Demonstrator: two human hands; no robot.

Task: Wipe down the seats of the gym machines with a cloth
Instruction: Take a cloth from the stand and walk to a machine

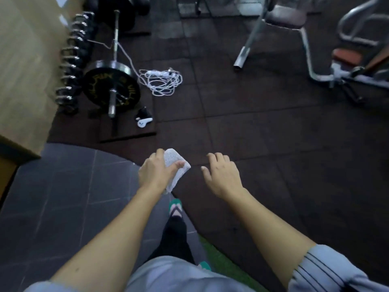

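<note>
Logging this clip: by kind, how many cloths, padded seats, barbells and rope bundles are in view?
cloth: 1, held in the left hand
padded seats: 2, one grey, one orange-red
barbell: 1
rope bundle: 1, white, on the floor
Total: 5

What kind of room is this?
Probably a gym: a barbell lies on the ground, a rack of dumbbells stands beside it, and a padded seat sits farther off.
</note>
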